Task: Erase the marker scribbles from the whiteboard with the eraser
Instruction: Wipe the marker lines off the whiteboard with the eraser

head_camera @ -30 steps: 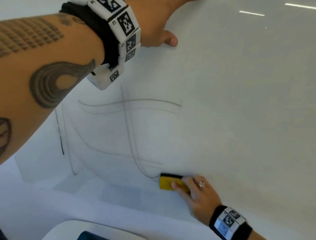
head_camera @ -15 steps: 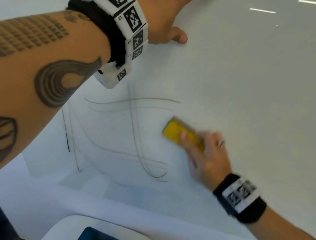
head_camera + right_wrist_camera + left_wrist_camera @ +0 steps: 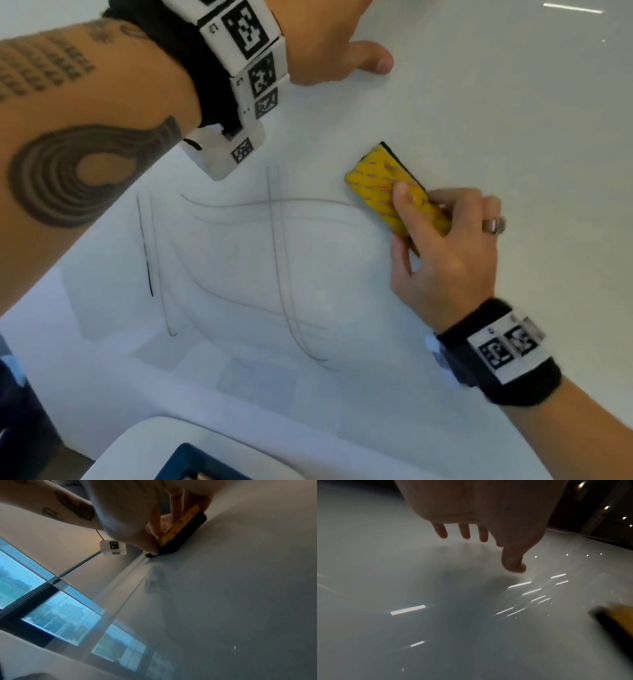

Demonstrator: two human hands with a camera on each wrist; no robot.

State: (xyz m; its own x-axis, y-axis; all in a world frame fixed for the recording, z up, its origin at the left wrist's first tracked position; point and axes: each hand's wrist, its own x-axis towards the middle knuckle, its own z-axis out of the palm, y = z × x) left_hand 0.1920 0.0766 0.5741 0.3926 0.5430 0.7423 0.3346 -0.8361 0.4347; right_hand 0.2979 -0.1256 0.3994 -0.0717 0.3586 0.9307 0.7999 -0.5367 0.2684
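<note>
A glossy whiteboard (image 3: 479,120) fills the head view. Faint grey marker scribbles (image 3: 274,260) curve and cross at its middle, with one darker stroke (image 3: 149,274) on the left. My right hand (image 3: 442,246) grips a yellow eraser (image 3: 394,188) with a black felt base, pressed flat to the board at the right end of the upper curved line. In the right wrist view the eraser (image 3: 181,534) shows edge-on under my fingers. My left hand (image 3: 329,44) lies flat on the board above the scribbles, fingers straight (image 3: 464,531), thumb (image 3: 513,561) touching the surface.
A white rounded table edge (image 3: 144,442) with a blue object (image 3: 191,462) on it sits below the board at the bottom left. Windows (image 3: 56,616) reflect beside the board in the right wrist view. The board's right half carries only light reflections.
My right hand has swept the eraser up and to the right, from the bottom of the scribbles to the end of the upper line. The left hand stays pressed on the board.
</note>
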